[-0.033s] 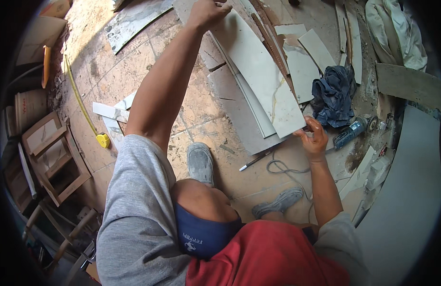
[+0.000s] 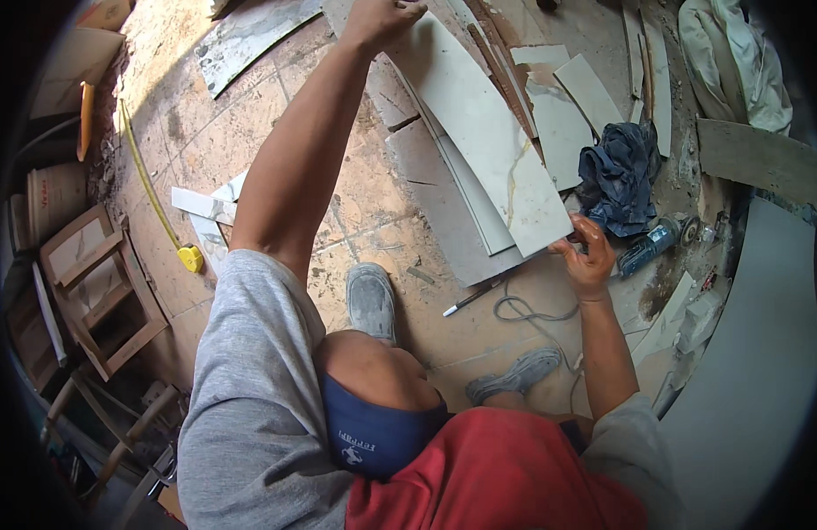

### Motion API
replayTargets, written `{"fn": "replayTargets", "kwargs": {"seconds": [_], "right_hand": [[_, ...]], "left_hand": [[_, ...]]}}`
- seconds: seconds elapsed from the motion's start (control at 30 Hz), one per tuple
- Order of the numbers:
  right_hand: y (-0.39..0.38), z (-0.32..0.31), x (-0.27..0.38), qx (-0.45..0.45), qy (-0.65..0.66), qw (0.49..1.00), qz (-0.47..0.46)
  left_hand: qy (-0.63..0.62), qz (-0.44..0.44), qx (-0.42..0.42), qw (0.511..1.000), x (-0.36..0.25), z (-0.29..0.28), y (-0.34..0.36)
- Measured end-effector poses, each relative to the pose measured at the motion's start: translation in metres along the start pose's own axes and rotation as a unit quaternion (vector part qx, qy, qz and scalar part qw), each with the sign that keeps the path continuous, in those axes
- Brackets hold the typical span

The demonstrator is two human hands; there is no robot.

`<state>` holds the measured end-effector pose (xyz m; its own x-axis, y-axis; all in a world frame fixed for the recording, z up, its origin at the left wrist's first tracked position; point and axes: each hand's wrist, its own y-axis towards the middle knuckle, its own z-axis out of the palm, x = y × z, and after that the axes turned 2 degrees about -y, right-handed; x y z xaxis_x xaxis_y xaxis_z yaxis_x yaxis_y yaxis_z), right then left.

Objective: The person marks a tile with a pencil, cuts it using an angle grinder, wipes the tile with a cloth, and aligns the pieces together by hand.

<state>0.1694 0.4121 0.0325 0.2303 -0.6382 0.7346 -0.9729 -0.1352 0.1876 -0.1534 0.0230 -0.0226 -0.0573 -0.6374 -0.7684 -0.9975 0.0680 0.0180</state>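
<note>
I hold a long white marble-look tile strip (image 2: 488, 132) with a yellowish vein at both ends. My left hand (image 2: 391, 19) has its fingers closed on the far end at the top. My right hand (image 2: 589, 256) pinches the near right corner. Under it lie another white strip (image 2: 490, 237) and a grey slab (image 2: 430, 208). Right of my right hand are an angle grinder (image 2: 647, 247) with its cord and a crumpled dark blue cloth (image 2: 619, 177). A pen-like stick (image 2: 461, 305) lies below the slab.
A yellow tape measure (image 2: 191, 259) lies extended on the left, near small tile offcuts (image 2: 201, 203). Wooden frames (image 2: 125, 353) lean at far left. Several tile pieces (image 2: 585, 88) and a white cloth (image 2: 726, 53) are at upper right, a large grey sheet (image 2: 762, 353) at right. My shoes (image 2: 370, 300) are below.
My right hand and the near end of the held strip have shifted very slightly to the right. Everything else looks much the same.
</note>
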Motion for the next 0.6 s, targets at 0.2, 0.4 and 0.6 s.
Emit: {"fn": "replayTargets", "kwargs": {"seconds": [0.2, 0.4, 0.6], "right_hand": [[0.074, -0.037, 0.042, -0.002, 0.254, 0.964, 0.082], [0.18, 0.009, 0.071, 0.084, 0.509, 0.851, 0.1], [0.246, 0.088, 0.094, 0.08, 0.499, 0.831, 0.231]], "left_hand": [[-0.256, -0.259, 0.03, 0.931, 0.006, -0.115, -0.063], [-0.509, -0.347, -0.047, 0.786, 0.037, -0.167, -0.246], [-0.648, -0.289, -0.294, 0.64, 0.053, -0.113, -0.384]]}}
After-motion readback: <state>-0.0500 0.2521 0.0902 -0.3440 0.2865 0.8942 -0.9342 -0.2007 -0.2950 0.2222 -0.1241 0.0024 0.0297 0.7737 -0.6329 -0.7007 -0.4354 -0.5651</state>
